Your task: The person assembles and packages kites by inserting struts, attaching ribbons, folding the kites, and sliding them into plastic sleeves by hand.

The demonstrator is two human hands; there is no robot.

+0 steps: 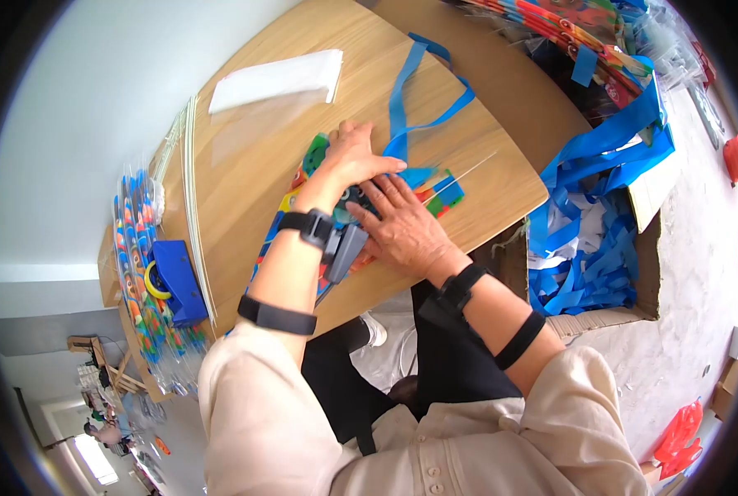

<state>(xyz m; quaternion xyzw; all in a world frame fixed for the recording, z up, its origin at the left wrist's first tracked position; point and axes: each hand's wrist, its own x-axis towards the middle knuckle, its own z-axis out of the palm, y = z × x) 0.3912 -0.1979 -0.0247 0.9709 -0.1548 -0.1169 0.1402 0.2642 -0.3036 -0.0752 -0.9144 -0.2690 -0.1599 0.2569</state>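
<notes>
Across the wooden table lies a long, narrow piece of brightly printed fabric, perhaps a folded kite. Over its middle is my left hand, the thumb stretched out sideways from the fingers. My right hand rests flat on the same fabric, fingers apart, close to the left thumb. Both hands cover much of the print. A blue ribbon loops away from the fabric towards the table's far edge. Beside the fabric's right end, a thin pale stick sticks out.
White sheets lie at the back left. Thin rods, a blue tape dispenser and plastic-wrapped printed bundles line the left side. A cardboard box full of blue ribbon stands right of the table, with more blue ribbon above it.
</notes>
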